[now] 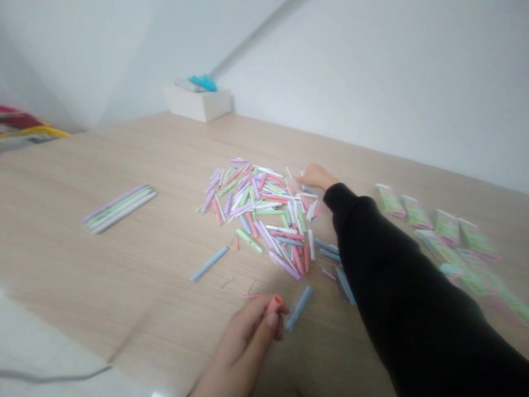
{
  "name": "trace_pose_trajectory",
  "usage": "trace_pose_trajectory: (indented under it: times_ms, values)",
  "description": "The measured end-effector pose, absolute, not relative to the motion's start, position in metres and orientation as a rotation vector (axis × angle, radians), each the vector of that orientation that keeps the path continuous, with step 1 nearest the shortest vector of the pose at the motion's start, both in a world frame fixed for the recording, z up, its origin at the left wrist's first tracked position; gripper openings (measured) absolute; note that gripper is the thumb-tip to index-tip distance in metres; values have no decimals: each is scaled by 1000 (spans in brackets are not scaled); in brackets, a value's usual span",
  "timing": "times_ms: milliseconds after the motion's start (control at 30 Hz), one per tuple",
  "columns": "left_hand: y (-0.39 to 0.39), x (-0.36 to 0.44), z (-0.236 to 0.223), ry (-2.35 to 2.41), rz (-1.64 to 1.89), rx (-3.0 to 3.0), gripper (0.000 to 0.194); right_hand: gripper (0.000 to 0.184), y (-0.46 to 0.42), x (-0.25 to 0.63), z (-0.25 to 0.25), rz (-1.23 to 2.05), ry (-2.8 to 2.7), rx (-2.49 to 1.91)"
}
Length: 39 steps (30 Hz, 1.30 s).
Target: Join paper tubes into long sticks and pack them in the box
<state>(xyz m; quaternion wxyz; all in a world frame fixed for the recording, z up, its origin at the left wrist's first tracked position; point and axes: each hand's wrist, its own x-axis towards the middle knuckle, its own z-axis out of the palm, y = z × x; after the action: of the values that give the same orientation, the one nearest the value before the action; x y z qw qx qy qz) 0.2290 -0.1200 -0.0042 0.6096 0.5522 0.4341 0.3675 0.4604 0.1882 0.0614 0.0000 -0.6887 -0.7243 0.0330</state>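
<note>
The pale wall (392, 71) stood at twelve o'clock, behind the wooden table (177, 151). A black sleeve (397, 286) crossed the table from four o'clock, leading to the right hand. At the centre of the dial lay the pile of pens (268, 212), loosely heaped at many angles in pink, lilac, green, white and blue. Green and pink packs (446, 227) sat at three o'clock, four of them in a line and others nearer the sleeve, blurred. A white box (196, 105) stood at eleven, close to the wall, with something blue on top. The left hand (250, 331), at six, was clamped on a pink tube, thumb against its side. A neat row (122, 209) of lilac, green and white pens lay at nine, well apart from the pile. The right hand (317, 177) was at two, by the pile's edge; its fingertips were blurred, so I could not tell whether they were apart or gripping a pen. A lone blue pen (209, 264) lay at eight; a blue tube (298, 310) lay at five, just beside the left fingers. The pink tube (274, 305) showed its open end
</note>
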Motion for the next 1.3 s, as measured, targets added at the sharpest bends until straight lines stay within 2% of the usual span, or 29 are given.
trace_pose_trajectory:
  times_ms: [67, 167, 267, 367, 467, 667, 833, 1000, 1200, 1300]
  values:
    - [-119, 229, -4, 980, 852, 1292, 42, 25, 166, 464, 84, 139, -2237, -2124]
    - [-119, 232, -1, 963, 888, 1315, 41, 42, 117, 465, 115, 244, -2211, -1984]
    - [-121, 238, 4, 942, 957, 1338, 38, 45, 53, 458, 134, 437, -2205, -1801]
    - [-124, 244, 9, 900, 992, 1359, 35, 28, -14, 449, 141, 1008, -2089, -1372]
    - [-130, 250, 13, 862, 983, 1385, 31, 29, -67, 444, 142, 1241, -1971, -1129]
    - [-146, 256, 17, 841, 944, 1464, 30, 37, -109, 449, 131, 1295, -1828, -1066]
    - [-154, 256, 18, 787, 912, 1526, 31, 43, -124, 447, 109, 1343, -1956, -1097]
    - [-159, 252, 19, 821, 915, 1508, 34, 34, -135, 443, 98, 1342, -1953, -1093]
    - [-159, 246, 12, 802, 949, 1473, 32, 43, -137, 438, 93, 1176, -1986, -1136]
    - [-159, 245, 3, 812, 997, 1463, 39, 44, -134, 425, 88, 1260, -1977, -1140]
